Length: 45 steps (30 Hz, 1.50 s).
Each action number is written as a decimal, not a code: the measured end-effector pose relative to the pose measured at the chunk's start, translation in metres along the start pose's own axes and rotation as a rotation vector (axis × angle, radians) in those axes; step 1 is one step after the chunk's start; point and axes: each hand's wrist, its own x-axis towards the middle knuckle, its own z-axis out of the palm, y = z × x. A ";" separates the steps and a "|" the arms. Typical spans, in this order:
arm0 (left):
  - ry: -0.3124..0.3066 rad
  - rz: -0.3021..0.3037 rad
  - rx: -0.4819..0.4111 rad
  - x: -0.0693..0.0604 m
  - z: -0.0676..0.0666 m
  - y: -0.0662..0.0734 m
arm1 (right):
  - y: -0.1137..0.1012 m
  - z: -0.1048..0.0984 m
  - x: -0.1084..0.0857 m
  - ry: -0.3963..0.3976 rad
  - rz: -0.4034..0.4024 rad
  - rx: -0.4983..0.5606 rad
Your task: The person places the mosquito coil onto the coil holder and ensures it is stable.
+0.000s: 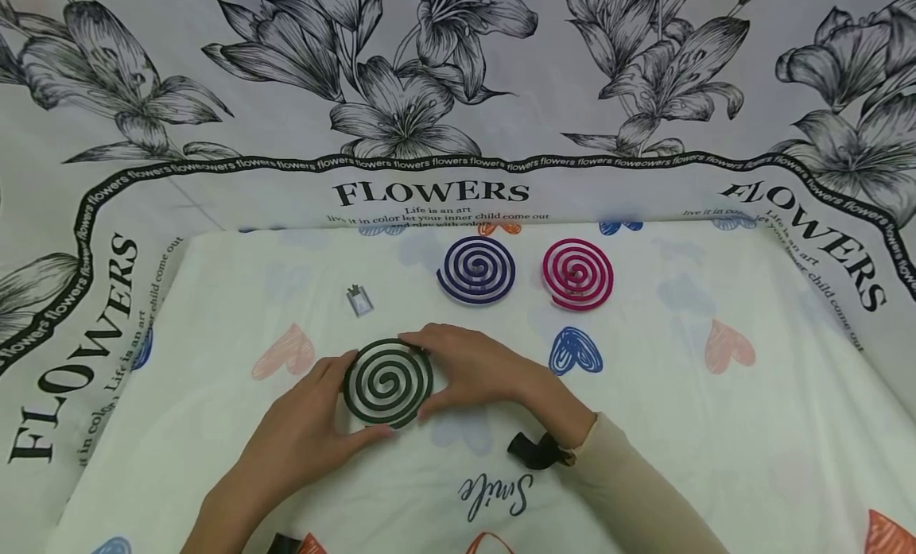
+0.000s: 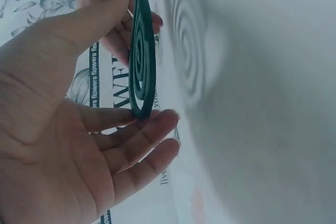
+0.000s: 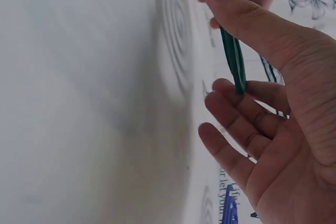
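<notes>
A dark green mosquito coil lies flat between both hands, held up off the cloth; its spiral shadow falls below it in both wrist views. My left hand grips the coil's left rim, thumb at the near edge and fingers at the far left. From the other side, my right hand holds the right rim between thumb and fingers. The left wrist view shows the green coil edge-on, touching the fingers below. Part of its rim is hidden by the thumb in the right wrist view.
Farther back lie a dark blue mosquito coil and a pink-red mosquito coil, side by side. A small metal coil stand rests behind the green one. White cloth with printed hearts covers the surface; a flower-printed sheet rises behind.
</notes>
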 end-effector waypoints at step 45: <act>-0.090 -0.096 -0.276 0.098 -0.055 -0.011 | 0.018 -0.072 0.062 0.126 0.061 0.374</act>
